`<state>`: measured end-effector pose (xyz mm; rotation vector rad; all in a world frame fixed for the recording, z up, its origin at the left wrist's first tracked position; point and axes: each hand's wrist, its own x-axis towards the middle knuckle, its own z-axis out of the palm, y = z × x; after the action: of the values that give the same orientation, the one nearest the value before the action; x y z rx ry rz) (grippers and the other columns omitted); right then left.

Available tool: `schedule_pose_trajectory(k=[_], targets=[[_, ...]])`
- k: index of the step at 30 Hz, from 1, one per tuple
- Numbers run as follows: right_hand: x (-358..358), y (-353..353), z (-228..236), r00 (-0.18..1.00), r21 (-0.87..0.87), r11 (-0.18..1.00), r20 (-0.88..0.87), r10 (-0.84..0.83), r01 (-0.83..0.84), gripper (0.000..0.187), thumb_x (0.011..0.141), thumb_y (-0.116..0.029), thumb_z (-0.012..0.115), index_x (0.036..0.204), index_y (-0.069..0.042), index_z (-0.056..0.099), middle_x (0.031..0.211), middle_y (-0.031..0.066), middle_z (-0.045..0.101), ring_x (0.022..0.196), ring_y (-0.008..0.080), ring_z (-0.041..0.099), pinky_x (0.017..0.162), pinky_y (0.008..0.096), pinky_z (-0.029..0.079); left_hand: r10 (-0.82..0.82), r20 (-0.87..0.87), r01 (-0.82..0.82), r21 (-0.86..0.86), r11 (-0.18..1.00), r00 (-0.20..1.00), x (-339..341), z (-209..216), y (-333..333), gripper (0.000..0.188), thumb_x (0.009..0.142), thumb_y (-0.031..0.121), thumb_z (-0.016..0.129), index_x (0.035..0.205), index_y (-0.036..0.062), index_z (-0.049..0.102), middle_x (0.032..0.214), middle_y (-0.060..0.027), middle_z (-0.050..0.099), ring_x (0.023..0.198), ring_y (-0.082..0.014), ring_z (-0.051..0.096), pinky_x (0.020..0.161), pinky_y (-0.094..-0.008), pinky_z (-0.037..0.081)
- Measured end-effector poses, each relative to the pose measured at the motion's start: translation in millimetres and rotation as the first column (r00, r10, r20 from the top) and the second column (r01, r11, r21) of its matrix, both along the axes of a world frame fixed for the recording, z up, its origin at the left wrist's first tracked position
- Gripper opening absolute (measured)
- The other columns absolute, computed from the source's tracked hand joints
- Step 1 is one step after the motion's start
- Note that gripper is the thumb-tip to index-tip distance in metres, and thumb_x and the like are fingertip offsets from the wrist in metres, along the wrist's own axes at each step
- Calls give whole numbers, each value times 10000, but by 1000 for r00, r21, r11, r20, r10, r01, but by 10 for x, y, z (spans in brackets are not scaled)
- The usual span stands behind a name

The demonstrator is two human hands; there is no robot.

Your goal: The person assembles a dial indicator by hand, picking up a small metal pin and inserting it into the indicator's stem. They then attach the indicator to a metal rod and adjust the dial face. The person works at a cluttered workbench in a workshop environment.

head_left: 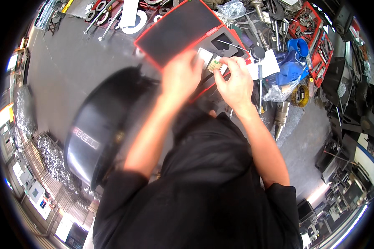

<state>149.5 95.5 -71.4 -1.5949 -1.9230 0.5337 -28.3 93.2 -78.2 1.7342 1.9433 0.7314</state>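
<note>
An open case with a red rim (157, 63) lies before me, its dark lid raised on the left and grey foam (205, 42) with cut-outs on the right. My right hand (237, 81) pinches a small tan-and-white packet with a green mark (214, 65) between thumb and fingers, over the case's near part. Close by on its left is my left hand (182, 72), smeared by motion, fingers bent toward a small white piece (205, 57). Whether it grips that piece is unclear. A thin metal rod (232, 45) crosses the foam toward a round black knob (258, 52).
On the right are white paper (270, 64), a blue crumpled item (290, 72), a yellow ring (300, 95), a metal tool holder (281, 116) and a red tray of metal parts (321, 58). A large shiny black casing (91, 137) stands left. Metal rings (135, 23) lie at the back.
</note>
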Motion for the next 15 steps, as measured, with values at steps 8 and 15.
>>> schedule_pose_trajectory(k=[8, 15], targets=[[40, 54, 40, 994, -105, 994, -103, 21, -32, 239, 846, -139, 818, 1069, -73, 762, 1017, 60, 677, 703, 185, 673, 684, 337, 545, -77, -144, 78, -3, 997, 987, -116, 104, 0, 287, 919, 215, 769, 1129, 20, 760, 978, -156, 759, 795, -287, 762, 762, -410, 586], [187, 305, 48, 726, -451, 892, -605, -327, 26, 254, 934, -61, 770, 1142, 76, 721, 977, 76, 769, 834, 88, 706, 741, 241, 568, -255, -89, 260, 58, 964, 963, -20, 309, 41, 351, 850, 110, 793, 1191, 47, 744, 1147, -109, 750, 1037, -296, 726, 900, -413, 575]])
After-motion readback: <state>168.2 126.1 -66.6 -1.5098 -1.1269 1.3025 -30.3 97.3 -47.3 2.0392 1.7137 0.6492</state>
